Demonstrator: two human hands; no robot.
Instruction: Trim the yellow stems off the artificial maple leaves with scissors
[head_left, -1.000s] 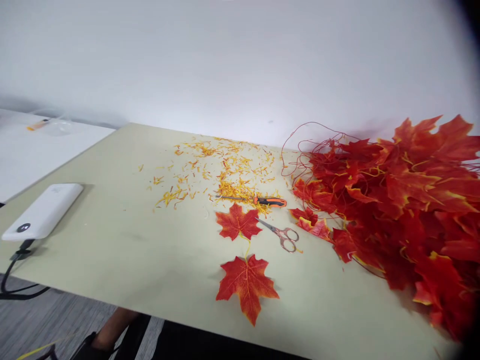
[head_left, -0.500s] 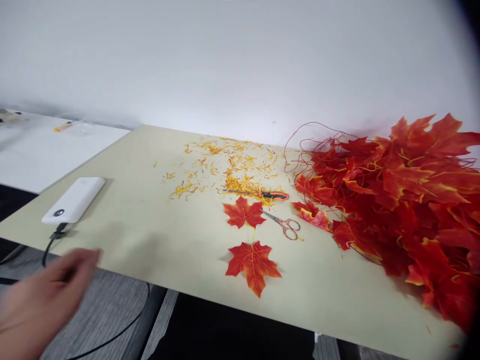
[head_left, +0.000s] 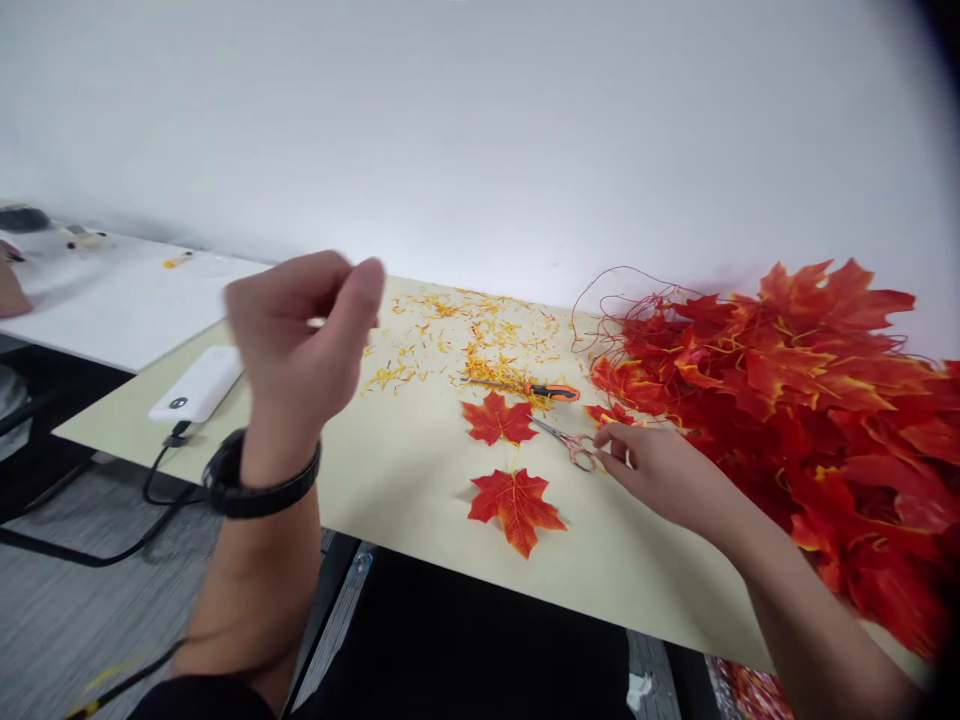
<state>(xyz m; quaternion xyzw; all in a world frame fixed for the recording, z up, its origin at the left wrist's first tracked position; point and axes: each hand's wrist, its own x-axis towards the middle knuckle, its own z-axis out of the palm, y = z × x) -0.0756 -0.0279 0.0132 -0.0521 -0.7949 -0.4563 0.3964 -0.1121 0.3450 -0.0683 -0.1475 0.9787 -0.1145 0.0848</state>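
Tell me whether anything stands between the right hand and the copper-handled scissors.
Nothing visible does: the right hand is right at the handle end of the copper-handled scissors; whether it touches them is unclear.

I watch through one camera, worn on the head; it looks forward and down across the surface (head_left: 405,480) from its near edge, fairly close, the wall (head_left: 480,130) filling the top, floor (head_left: 75,610) at lower left.
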